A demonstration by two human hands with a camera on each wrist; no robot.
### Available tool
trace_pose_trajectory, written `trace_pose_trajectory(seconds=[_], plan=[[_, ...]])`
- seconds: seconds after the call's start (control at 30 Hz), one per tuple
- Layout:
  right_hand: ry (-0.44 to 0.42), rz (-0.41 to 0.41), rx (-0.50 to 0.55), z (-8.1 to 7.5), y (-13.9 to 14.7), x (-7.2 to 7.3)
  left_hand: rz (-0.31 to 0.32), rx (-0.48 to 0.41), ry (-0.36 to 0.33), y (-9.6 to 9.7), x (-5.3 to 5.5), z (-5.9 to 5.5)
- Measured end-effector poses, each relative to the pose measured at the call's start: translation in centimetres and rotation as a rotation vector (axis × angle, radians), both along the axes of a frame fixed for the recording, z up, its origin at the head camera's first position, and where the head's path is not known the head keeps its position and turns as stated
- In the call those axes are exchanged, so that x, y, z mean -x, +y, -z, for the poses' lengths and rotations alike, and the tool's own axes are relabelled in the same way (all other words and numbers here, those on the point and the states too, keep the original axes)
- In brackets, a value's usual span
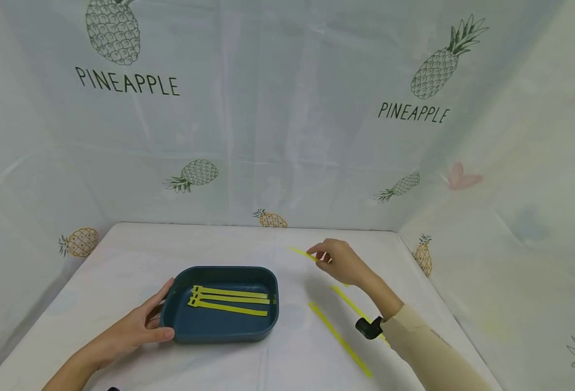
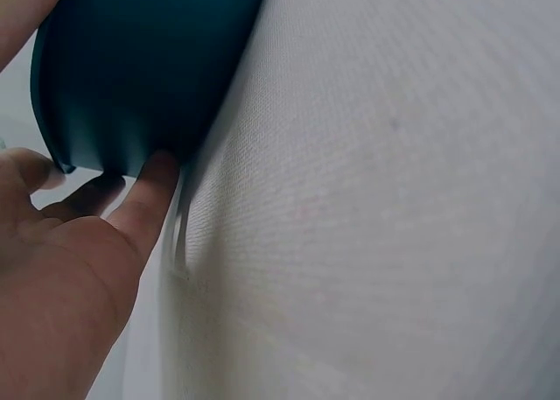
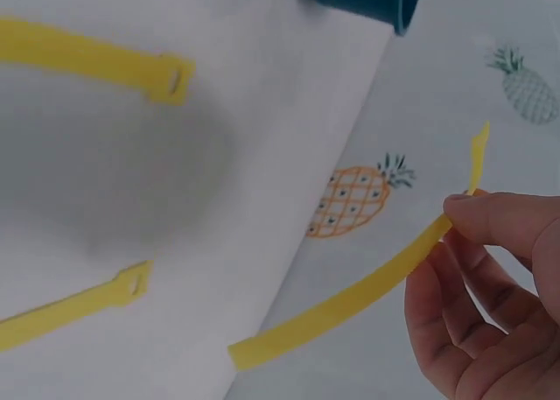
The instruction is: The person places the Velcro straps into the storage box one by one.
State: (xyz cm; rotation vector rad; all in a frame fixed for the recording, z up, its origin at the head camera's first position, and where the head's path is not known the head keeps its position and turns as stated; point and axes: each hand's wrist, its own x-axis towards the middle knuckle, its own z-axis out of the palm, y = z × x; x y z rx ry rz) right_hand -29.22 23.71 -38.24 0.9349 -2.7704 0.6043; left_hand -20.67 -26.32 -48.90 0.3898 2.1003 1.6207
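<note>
A dark teal oblong tray (image 1: 219, 331) stands on the white table, with three yellow slotted cable ties (image 1: 233, 310) lying lengthwise inside it. My left hand (image 1: 138, 326) holds the tray's left end, thumb by the near corner and fingers against the outer wall; the left wrist view shows those fingertips touching the wall (image 2: 114, 146). Right of the tray and above the table, my right hand (image 1: 338, 263) pinches a yellow cable tie (image 3: 341, 312) between thumb and fingers, its long flat part hanging out to one side.
Two more yellow cable ties lie on the table right of the tray, one nearer (image 1: 338, 339) and one partly hidden under the right wrist (image 1: 351, 301). Their slotted heads show in the right wrist view. A pineapple-print sheet (image 1: 277, 136) hangs behind and beside the table.
</note>
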Motion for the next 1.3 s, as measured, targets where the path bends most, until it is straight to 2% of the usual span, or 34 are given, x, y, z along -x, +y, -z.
trace_pose_trajectory(seconds=[0.33,0.83,1.03,1.3], plan=[[-0.025,-0.010,0.002,-1.3,-4.2,-0.1,0.007,-0.029,-0.014,0.0,0.1,0.2],[-0.039,-0.134,0.024,-1.9,-9.8,-0.6,-0.006,-0.013,-0.017,-0.1,0.1,0.4],[-0.049,-0.187,0.025,-2.2,-12.1,-1.0,0.009,-0.031,-0.003,-0.1,0.1,0.3],[-0.041,-0.235,0.014,-1.9,-14.3,-1.3,0.006,-0.019,-0.004,-0.2,0.1,0.2]])
